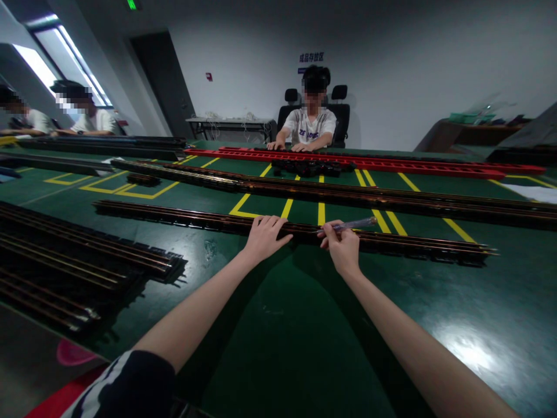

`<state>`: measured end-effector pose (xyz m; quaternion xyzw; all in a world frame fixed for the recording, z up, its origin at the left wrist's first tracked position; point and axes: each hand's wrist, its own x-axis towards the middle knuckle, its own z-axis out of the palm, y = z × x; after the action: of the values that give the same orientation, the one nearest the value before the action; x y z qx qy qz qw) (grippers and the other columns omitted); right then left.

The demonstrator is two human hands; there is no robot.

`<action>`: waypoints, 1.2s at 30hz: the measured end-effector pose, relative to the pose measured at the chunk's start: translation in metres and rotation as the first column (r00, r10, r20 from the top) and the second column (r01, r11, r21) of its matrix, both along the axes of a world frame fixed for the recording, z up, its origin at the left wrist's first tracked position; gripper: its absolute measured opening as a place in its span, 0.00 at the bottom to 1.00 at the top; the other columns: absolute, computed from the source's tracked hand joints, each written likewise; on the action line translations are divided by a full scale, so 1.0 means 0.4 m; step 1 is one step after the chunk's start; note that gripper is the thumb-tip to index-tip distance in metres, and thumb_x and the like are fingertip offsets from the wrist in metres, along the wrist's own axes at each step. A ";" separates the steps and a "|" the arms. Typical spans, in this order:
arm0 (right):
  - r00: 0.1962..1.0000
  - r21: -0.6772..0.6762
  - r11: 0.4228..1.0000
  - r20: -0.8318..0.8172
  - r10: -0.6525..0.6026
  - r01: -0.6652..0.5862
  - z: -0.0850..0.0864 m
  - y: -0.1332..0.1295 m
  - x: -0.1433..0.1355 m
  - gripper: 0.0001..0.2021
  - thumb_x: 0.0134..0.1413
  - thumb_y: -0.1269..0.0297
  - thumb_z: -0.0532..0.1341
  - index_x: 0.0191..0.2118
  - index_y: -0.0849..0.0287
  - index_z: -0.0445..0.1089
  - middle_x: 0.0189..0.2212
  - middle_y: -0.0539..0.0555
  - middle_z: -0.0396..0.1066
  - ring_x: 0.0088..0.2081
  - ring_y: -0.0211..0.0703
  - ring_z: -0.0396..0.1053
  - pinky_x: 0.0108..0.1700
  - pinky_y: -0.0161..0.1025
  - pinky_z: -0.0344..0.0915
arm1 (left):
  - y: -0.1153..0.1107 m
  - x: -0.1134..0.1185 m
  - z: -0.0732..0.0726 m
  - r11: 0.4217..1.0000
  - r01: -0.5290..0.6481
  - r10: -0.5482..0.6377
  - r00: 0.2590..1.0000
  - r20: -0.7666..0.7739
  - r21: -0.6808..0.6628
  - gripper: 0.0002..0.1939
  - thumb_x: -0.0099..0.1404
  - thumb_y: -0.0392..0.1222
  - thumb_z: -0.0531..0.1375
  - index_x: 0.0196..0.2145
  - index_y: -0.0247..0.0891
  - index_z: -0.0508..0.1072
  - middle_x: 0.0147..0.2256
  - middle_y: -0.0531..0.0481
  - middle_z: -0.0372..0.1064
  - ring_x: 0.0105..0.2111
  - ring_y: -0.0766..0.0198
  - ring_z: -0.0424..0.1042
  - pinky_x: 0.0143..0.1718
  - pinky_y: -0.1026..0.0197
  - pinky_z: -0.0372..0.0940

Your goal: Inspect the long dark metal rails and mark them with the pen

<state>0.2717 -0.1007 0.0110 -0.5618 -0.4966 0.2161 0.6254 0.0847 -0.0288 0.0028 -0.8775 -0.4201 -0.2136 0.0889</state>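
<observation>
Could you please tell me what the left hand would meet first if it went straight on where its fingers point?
Probably the long dark bundle of strips lying across the table, beyond the nearer strips that the left hand rests on, though depth is hard to judge.

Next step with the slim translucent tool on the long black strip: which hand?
Likely the right hand: it holds the slim translucent tool, thin end over the long black strip with copper-coloured rods. The left hand rests on that strip without a tool, better placed to steady it.
</observation>
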 end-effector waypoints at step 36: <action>0.996 -0.004 0.997 0.042 0.082 -0.082 -0.002 0.003 0.001 0.21 0.52 0.42 0.60 0.30 0.59 0.70 0.26 0.55 0.76 0.19 0.37 0.67 0.21 0.36 0.64 | 0.001 0.005 -0.007 0.998 -0.055 0.055 0.998 0.017 0.013 0.17 0.68 0.47 0.52 0.50 0.37 0.71 0.49 0.41 0.72 0.51 0.49 0.67 0.55 0.46 0.57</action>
<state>0.2721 -0.0996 0.0104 -0.5459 -0.5322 0.2304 0.6047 0.0868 -0.0285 -0.0002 -0.8632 -0.4432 -0.2213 0.0969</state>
